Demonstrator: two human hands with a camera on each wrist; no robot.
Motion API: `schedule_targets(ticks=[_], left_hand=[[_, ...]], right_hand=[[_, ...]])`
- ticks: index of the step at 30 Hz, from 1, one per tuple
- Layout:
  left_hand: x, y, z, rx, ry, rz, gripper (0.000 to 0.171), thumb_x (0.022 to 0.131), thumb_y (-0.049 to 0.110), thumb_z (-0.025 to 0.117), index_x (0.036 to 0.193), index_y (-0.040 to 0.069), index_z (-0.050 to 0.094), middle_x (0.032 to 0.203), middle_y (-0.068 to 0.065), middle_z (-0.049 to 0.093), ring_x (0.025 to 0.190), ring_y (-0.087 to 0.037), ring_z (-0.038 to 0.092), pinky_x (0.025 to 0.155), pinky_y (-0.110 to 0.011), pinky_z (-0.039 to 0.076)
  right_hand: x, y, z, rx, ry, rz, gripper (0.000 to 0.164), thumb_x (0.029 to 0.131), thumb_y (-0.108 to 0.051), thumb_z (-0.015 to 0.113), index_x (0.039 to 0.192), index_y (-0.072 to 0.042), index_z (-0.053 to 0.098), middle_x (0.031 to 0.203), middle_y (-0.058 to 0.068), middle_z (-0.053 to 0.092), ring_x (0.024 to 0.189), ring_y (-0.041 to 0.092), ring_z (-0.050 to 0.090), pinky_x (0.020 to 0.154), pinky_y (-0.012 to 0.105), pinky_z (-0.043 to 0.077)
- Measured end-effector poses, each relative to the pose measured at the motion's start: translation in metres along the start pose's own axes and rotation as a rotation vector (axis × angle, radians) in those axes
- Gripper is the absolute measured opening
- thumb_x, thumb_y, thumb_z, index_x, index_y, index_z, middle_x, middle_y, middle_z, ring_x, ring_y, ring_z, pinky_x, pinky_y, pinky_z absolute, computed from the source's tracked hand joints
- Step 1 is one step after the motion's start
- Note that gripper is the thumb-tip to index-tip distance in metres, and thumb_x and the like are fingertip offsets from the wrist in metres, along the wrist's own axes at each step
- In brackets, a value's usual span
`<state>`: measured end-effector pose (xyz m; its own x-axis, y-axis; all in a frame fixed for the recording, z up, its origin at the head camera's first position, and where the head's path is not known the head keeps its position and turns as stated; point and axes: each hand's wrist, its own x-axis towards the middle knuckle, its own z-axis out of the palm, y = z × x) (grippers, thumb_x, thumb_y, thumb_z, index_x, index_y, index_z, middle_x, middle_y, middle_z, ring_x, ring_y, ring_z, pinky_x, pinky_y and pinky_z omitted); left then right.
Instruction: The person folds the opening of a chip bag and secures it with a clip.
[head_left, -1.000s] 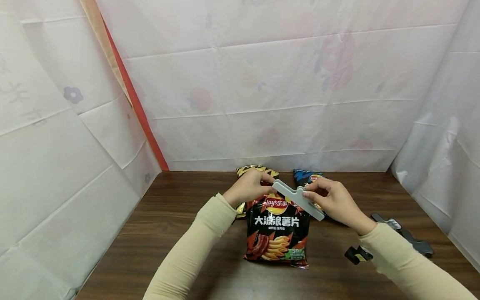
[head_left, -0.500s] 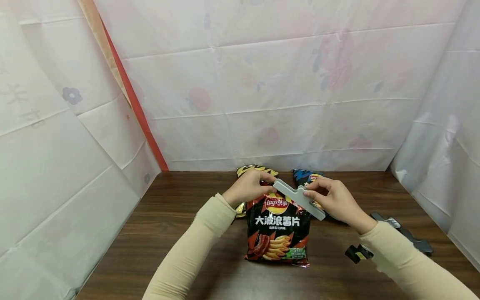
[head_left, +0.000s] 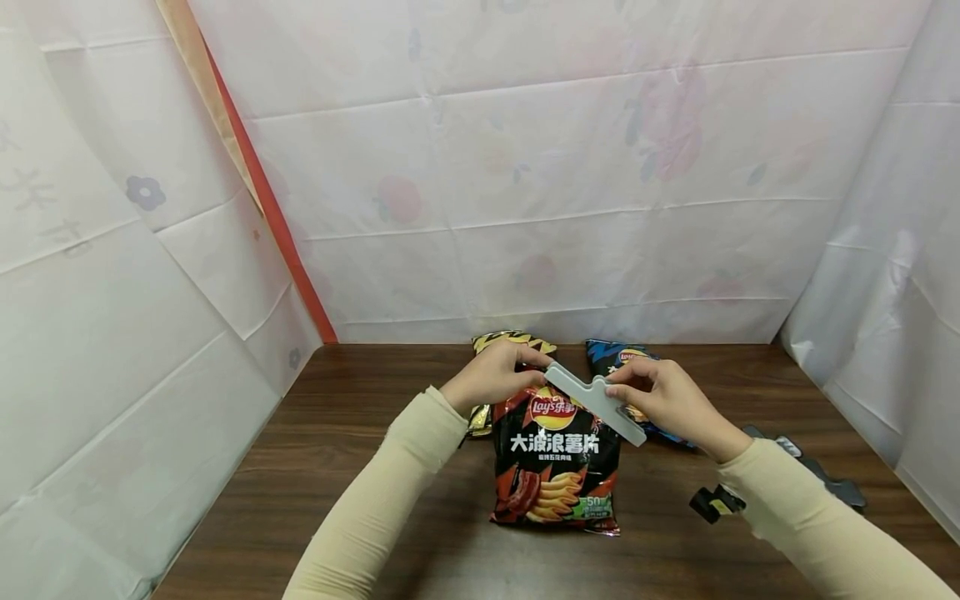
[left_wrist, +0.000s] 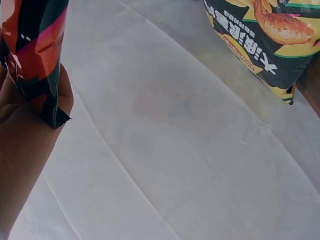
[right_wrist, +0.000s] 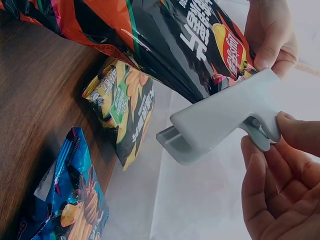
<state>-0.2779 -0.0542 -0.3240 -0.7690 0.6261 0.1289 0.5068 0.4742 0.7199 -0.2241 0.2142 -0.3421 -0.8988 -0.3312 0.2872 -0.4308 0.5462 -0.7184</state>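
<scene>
A black-and-red bag of Lay's chips (head_left: 555,467) stands upright at the middle of the table. My left hand (head_left: 495,377) pinches its top left corner, thumb on the front, as the right wrist view shows. Along the folded top edge lies a long pale grey bag clip (head_left: 596,402), slanting down to the right. Thumb and fingers of my right hand (head_left: 667,402) pinch the clip's short handles. Seen from the right wrist, the clip's long jaws overlap the bag's top, and their near ends stand slightly apart beyond the bag's edge.
Behind the held bag lie a yellow-and-black chip bag (head_left: 513,337) and a blue chip bag (head_left: 611,354). Near my right forearm are a small black object with a yellow mark (head_left: 716,505) and a longer dark grey piece (head_left: 843,490). White sheeting (head_left: 525,208) walls the table's back and sides.
Both hands keep their holds and hardly move. The clip's right end has dipped slightly; the bag stays in place.
</scene>
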Motion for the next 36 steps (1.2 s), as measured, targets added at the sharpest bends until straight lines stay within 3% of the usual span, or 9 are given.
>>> schedule_targets(ticks=[9,17,26,36], left_hand=[[-0.0004,-0.0030,-0.0029,0.035,-0.028,0.058,0.026,0.098,0.009,0.059,0.121,0.003,0.069,0.094,-0.010,0.073,0.044,-0.007,0.034,0.047,-0.021,0.034],[-0.0027,-0.0022,-0.0057,0.096,0.041,0.027,0.014,0.096,0.020,0.065,0.104,0.014,0.074,0.089,0.002,0.073,0.059,-0.006,0.050,0.056,-0.022,0.040],[-0.0037,-0.0045,-0.0063,0.003,0.050,0.014,0.018,0.096,0.020,0.064,0.106,0.013,0.076,0.080,0.001,0.070,0.045,-0.009,0.033,0.046,-0.023,0.032],[-0.0026,-0.0061,-0.0063,0.023,0.053,0.028,0.022,0.099,0.018,0.059,0.110,0.010,0.075,0.059,0.000,0.052,0.040,-0.007,0.026,0.043,-0.024,0.029]], right_hand=[[0.0000,0.0011,0.0002,0.018,-0.014,0.010,0.012,0.092,-0.016,0.069,0.099,-0.007,0.073,0.093,0.010,0.068,0.070,0.017,0.065,0.059,0.027,0.055],[-0.0023,0.0023,0.0014,-0.016,-0.004,0.002,0.013,0.092,-0.020,0.069,0.099,-0.011,0.074,0.088,0.005,0.068,0.063,0.007,0.057,0.055,0.026,0.050],[-0.0007,0.0027,0.0033,-0.012,-0.007,0.020,0.016,0.093,-0.023,0.069,0.101,-0.010,0.075,0.091,0.007,0.068,0.067,0.010,0.061,0.057,0.027,0.053],[0.0020,0.0030,0.0063,0.008,-0.008,0.034,0.015,0.092,-0.020,0.069,0.102,-0.010,0.074,0.095,0.008,0.068,0.069,0.016,0.063,0.060,0.031,0.055]])
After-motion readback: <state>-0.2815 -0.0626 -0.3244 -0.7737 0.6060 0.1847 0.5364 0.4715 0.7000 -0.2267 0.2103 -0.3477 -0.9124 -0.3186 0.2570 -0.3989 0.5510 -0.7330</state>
